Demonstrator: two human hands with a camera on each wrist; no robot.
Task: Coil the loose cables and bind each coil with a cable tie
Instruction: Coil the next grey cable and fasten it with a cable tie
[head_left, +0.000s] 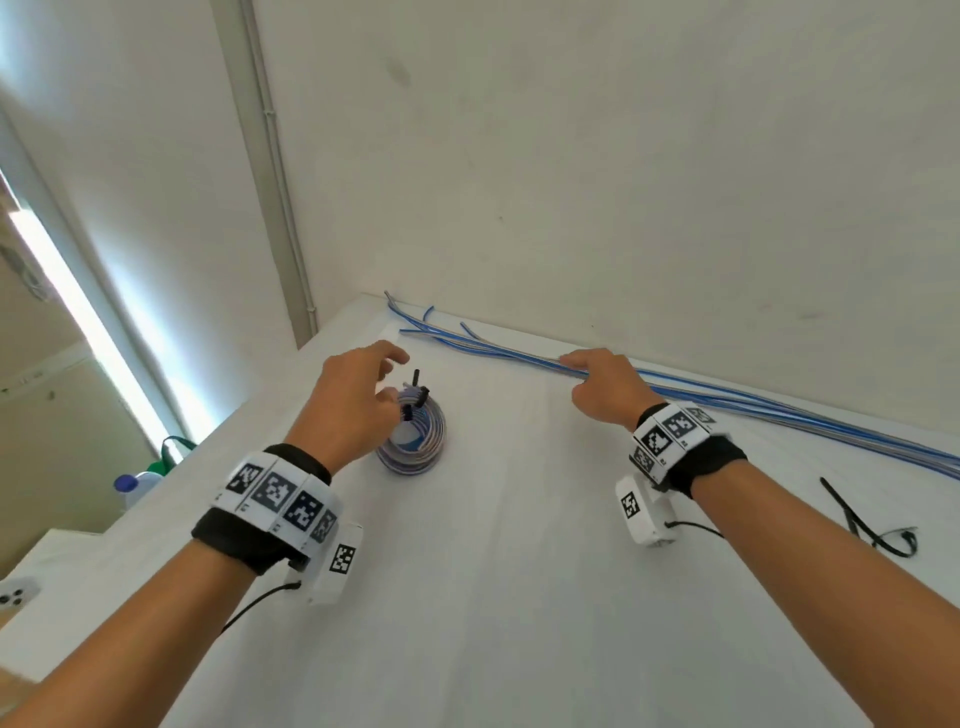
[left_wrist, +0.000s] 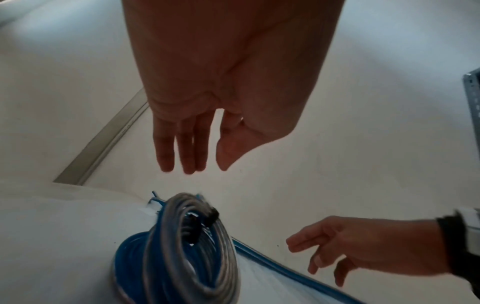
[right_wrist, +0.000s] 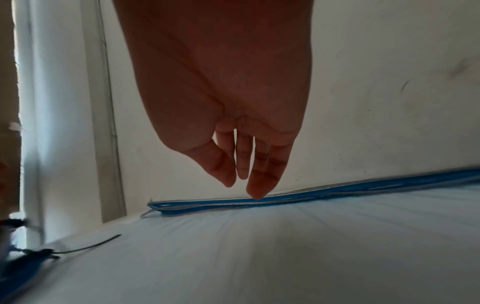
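- One coil done: blue-and-grey cable coil (head_left: 413, 441) is sitting near the far left corner of the white worktop (head_left: 519, 571), already bound with black cable ties (head_left: 422, 395); at least two tie heads and a tail are sticking up at its top, exact count unclear.
- Left hand (head_left: 348, 400) is hovering just beside and over the coil, fingers straight and apart, gripping nothing; the left wrist view is showing clear air between the fingertips (left_wrist: 166, 164) and the coil (left_wrist: 176, 251).
- Right hand (head_left: 605, 387) is reaching to the loose cables (head_left: 727, 400) lying along the far edge against the wall; fingers extended, one fingertip (right_wrist: 257, 193) touching or nearly touching the bundle (right_wrist: 311, 194), nothing pinched yet.
- Judging progress: first coil finished, next cable pick-up only starting; most of the job is still left.
- Loose cables: several blue and grey strands, roughly four or five ends fanning out at the far left corner; can't count exactly, they are overlapping.
- Spare black cable ties (head_left: 872, 525) are lying near the right edge, maybe two or three, tangled, not separable.
- Coils: one. Hands: two, both empty.
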